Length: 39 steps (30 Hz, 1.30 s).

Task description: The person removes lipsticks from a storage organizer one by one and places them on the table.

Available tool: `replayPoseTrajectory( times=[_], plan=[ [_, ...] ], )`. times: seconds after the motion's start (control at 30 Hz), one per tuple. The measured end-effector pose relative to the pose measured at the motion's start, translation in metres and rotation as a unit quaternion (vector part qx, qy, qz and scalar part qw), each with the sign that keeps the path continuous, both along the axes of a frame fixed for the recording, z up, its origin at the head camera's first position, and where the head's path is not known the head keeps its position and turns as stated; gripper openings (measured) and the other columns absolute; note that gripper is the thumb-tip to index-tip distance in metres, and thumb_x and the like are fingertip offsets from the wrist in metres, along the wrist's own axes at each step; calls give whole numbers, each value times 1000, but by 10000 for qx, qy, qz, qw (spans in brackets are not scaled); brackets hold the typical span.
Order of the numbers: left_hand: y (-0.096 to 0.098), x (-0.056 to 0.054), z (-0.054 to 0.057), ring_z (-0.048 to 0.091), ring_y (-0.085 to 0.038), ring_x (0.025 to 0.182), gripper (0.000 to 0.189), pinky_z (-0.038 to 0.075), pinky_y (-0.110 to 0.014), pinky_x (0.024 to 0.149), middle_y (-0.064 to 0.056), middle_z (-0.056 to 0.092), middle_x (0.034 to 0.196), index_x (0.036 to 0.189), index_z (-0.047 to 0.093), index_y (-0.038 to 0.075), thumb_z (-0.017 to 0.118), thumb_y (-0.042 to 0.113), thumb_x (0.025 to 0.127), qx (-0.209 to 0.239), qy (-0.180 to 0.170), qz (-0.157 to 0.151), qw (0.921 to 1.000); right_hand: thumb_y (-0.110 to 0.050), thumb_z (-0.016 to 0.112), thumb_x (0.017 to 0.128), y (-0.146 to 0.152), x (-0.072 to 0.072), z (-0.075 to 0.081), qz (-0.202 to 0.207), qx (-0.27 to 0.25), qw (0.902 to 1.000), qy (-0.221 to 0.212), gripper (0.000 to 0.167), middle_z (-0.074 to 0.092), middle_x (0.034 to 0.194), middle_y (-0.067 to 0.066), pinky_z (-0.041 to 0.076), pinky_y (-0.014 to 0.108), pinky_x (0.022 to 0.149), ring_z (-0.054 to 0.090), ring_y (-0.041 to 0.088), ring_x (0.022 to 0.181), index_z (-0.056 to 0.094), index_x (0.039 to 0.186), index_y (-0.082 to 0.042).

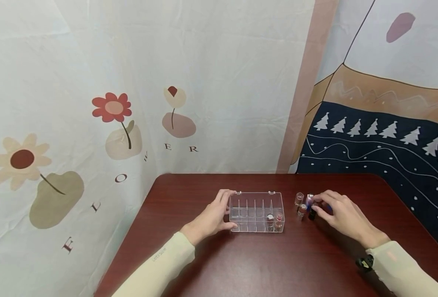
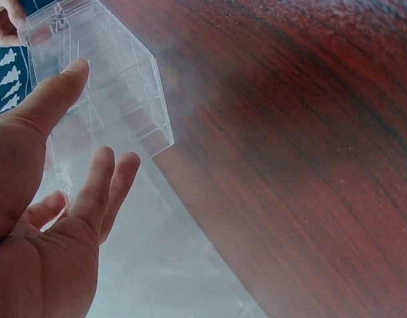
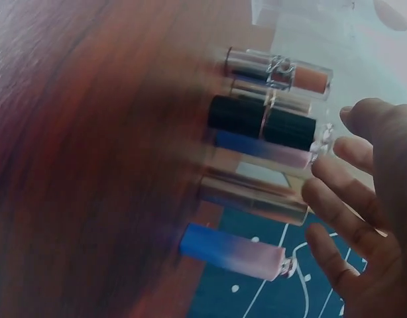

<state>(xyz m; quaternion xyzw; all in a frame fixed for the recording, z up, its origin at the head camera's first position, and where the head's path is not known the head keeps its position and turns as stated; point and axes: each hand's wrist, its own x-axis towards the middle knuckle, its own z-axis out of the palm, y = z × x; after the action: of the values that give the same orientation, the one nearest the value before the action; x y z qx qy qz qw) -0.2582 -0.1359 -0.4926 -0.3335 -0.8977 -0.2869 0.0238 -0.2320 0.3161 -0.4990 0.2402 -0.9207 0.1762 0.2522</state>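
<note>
A clear plastic organizer box (image 1: 256, 212) with a grid of compartments lies on the table. Two lipsticks, one dark (image 1: 270, 220) and one reddish (image 1: 279, 222), stand in its front right compartments. My left hand (image 1: 213, 214) holds the box by its left end, thumb at the front corner and fingers at the back corner. Beyond the box's right side, my right hand (image 1: 343, 212) hovers with loosely bent fingers at a group of upright lipsticks. Among them are a black one (image 3: 263, 122), a clear-cased one (image 3: 309, 79), a copper one (image 3: 256, 199) and a blue-pink one (image 3: 233, 252).
Under everything is a dark red wooden table (image 1: 256, 264). Printed cloth hangings, a pale flowered one (image 1: 237, 103) and a navy one with trees (image 1: 374, 144), hang just past its far edge and right side.
</note>
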Motion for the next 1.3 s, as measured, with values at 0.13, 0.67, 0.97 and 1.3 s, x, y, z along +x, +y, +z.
replayPoseTrajectory(
  times=[0.13, 0.67, 0.97, 1.3],
  plan=[
    [0, 0, 1, 84, -34, 116, 104, 75, -41, 101, -24, 46, 165, 170, 36, -2, 103, 12, 91, 5, -19, 9, 10000, -11, 102, 87, -10, 0, 2, 100, 22, 9989, 456, 41, 80, 122, 2, 63, 52, 83, 74, 22, 105, 85, 124, -14],
    [0, 0, -1, 84, -33, 116, 105, 75, -41, 101, -21, 46, 166, 171, 36, -1, 102, 13, 91, 3, -55, 42, 10000, -15, 101, 86, -82, -1, 2, 1512, 259, 9845, 853, 44, 79, 120, -4, 68, 48, 92, 74, 16, 110, 85, 127, -17],
    [0, 0, -1, 85, -33, 115, 104, 75, -41, 100, -22, 46, 165, 170, 37, 0, 103, 13, 91, 14, 1, 38, 10000, -22, 100, 89, -105, -1, -4, 1791, 372, 9794, 858, 36, 78, 114, -6, 63, 42, 88, 71, 13, 103, 85, 121, -17],
    [0, 1, -1, 85, -34, 115, 104, 75, -41, 100, -22, 46, 165, 171, 37, -2, 103, 12, 91, 3, 22, 12, 10000, -25, 99, 92, -112, -1, -8, 1597, 516, 9818, 885, 32, 79, 111, -8, 63, 42, 91, 71, 14, 102, 85, 121, -19]
  ],
)
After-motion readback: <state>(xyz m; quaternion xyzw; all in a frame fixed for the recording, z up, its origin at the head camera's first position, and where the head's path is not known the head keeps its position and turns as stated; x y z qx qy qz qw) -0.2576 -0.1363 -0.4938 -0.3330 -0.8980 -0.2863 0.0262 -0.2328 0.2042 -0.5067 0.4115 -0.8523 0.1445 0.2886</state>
